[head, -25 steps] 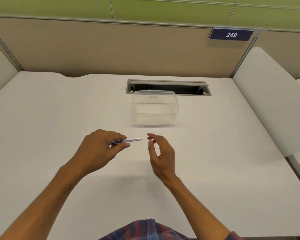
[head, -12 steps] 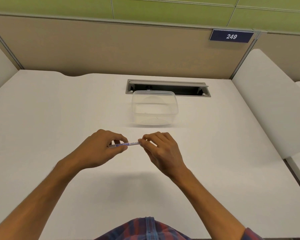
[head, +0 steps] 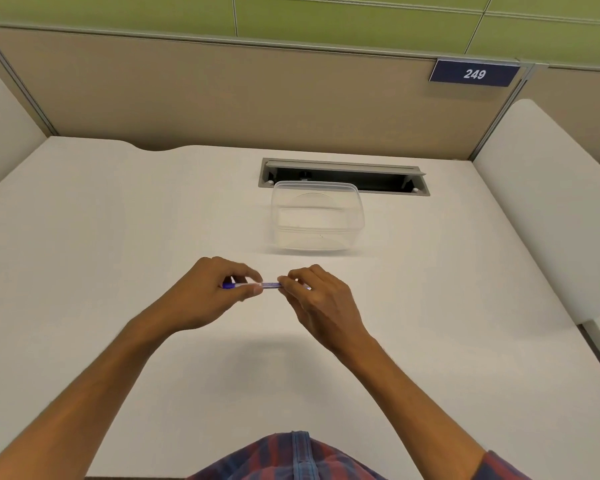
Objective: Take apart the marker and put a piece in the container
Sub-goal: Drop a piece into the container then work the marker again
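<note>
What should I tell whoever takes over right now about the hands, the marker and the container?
Left hand: pinching the marker at its blue end.
Right hand: gripping the marker's other end.
Marker: held level above the desk, in one piece as far as shows.
Container: clear, open, nothing visible inside, beyond the hands, in front of the cable slot.
Done: marker picked up, both ends gripped.
Left: pull it apart, drop one piece in the container.
</note>
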